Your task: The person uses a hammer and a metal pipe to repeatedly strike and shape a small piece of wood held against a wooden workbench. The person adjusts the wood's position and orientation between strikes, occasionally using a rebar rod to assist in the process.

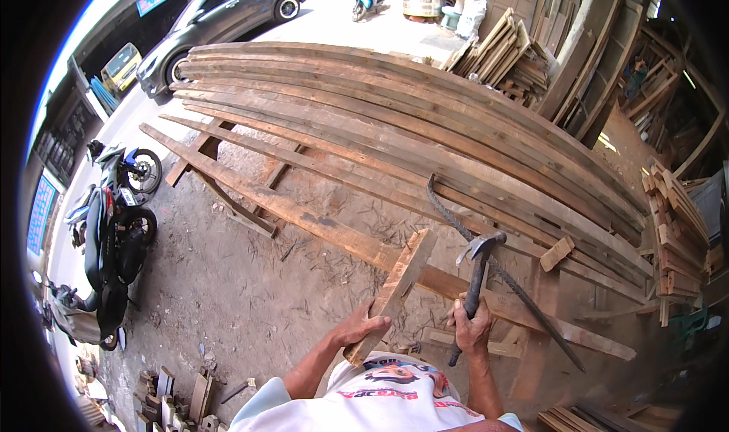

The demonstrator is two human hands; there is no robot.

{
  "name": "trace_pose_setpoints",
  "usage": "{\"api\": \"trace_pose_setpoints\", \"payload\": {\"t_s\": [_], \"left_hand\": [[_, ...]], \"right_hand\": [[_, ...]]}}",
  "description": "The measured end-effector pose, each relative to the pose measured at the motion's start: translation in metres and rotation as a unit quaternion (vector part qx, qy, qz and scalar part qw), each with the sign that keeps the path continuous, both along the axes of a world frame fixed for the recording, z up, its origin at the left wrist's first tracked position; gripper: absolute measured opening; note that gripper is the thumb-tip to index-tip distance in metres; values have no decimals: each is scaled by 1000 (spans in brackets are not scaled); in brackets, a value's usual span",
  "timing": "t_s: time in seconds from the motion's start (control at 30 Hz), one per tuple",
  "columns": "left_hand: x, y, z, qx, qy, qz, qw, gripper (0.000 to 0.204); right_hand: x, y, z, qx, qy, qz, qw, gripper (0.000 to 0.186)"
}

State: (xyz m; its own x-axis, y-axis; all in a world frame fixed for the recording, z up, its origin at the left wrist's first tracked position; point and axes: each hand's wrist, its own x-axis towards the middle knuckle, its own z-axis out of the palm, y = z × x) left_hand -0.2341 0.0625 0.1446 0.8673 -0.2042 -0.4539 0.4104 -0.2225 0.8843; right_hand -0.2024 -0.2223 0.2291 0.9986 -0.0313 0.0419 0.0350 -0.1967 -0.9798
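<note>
A short thick wooden board (402, 280) is gripped near its lower end by my left hand (363, 327), fingers wrapped around its edge. It slants up and away, crossing over a long narrow plank (319, 223). Closed around the dark handle of a claw hammer (476, 280), my right hand (471, 327) holds it upright with the metal head at the top. Behind the hammer, a dark ribbed metal pry bar (541, 316) with a curved far end lies slantwise across the planks. A small wooden block (558, 253) rests on the planks to the right of the hammer.
Several long beams (364, 124) lie side by side ahead on wooden supports. Stacked timber (676, 234) stands at the right, scrap pieces (163, 401) at the lower left. Motorcycles (114, 257) are parked at the left; a grey car (220, 22) is on the road.
</note>
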Motion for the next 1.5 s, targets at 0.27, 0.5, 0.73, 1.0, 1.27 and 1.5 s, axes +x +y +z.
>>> {"api": "trace_pose_setpoints", "payload": {"t_s": [0.27, 0.5, 0.73, 1.0, 1.27, 1.5], "left_hand": [[9, -48, 43, -33, -35, -16, 999, 88], [17, -74, 46, 23, -34, -33, 999, 93], [44, -71, 61, 118, -67, -100, 986, 93], [56, -39, 47, 74, -44, -107, 991, 96], [53, -13, 0, 75, 53, -121, 988, 118], [55, -16, 15, 108, 102, -147, 978, 130]], "right_hand": [[-14, -50, -16, -25, 82, 69, 994, 27], [-22, -65, -25, -130, -21, -21, 991, 23], [-14, -65, -66, -308, -39, -26, 950, 24], [0, -26, -54, -242, 5, 38, 970, 32], [6, -17, -96, -332, 28, 94, 938, 41], [19, 2, -16, -223, -42, 61, 972, 30]]}}
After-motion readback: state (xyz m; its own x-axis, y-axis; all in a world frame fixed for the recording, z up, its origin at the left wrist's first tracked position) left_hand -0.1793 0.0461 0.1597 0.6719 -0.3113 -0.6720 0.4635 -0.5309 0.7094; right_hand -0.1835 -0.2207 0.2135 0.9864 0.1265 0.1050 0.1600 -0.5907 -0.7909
